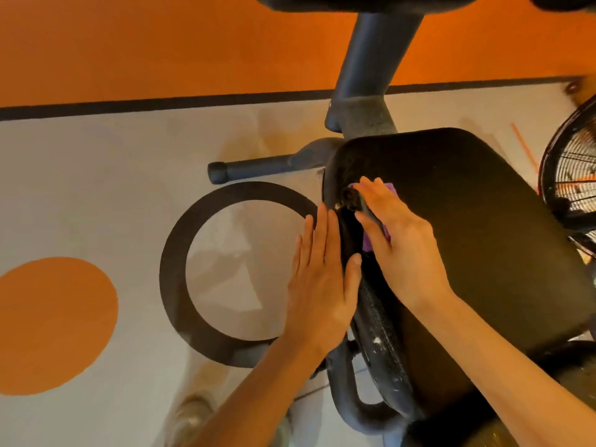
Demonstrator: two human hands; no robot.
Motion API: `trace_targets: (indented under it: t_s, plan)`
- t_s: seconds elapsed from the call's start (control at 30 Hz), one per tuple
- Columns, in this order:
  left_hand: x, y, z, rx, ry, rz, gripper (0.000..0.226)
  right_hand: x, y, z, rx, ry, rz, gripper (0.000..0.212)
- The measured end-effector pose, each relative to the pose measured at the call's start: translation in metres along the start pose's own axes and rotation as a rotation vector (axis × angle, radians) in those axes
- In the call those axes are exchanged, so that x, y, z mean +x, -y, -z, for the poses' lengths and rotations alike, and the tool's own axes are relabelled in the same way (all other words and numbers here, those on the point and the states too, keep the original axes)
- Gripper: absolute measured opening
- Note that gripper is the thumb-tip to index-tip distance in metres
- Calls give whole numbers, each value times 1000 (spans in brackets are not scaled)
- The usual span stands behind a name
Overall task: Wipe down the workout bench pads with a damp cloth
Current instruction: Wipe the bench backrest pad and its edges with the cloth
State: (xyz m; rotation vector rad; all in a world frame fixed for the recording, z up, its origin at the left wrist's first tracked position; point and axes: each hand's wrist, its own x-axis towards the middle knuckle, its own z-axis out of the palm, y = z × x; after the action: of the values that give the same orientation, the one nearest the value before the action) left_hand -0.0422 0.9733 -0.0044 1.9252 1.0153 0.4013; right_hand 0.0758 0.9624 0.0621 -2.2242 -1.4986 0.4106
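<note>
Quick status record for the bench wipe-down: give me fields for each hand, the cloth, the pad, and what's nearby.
left hand: fingers straight, flat against the left side edge of the pad
right hand: pressing the cloth onto the pad top, fingers extended
cloth: purple, mostly hidden under the right hand, near the pad's left edge
pad: black bench pad; white specks along its side seam
frame: grey metal post behind the pad
nearby: floor fan at right; black ring marking on the floor

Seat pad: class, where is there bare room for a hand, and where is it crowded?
Free: the seat pad from the right hand toward the fan. Crowded: its left edge, with the left hand, right hand and purple cloth.
</note>
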Motion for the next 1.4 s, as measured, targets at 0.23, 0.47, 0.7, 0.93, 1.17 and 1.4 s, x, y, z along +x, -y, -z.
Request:
trace_targets:
  t_s: [0.23,0.47,0.7,0.93,1.17,1.4]
  plan:
    - [1,7,-15,-158,-57,-44,66,2,-13,-13,-10,68,86,46]
    - [3,18,-30,-393,-64,-75,65,23,-9,-18,-93,17,160,43]
    - [10,35,-45,-589,-70,-221,59,-26,1,-8,-168,135,207,47]
    - [25,37,-51,-778,-109,-245,58,68,13,-28,-333,64,148,36]
    - [48,62,-63,-872,-113,-263,50,-12,13,-16,-323,75,253,42]
    - [63,61,-58,-978,-87,-246,52,44,22,-30,-519,87,198,33]
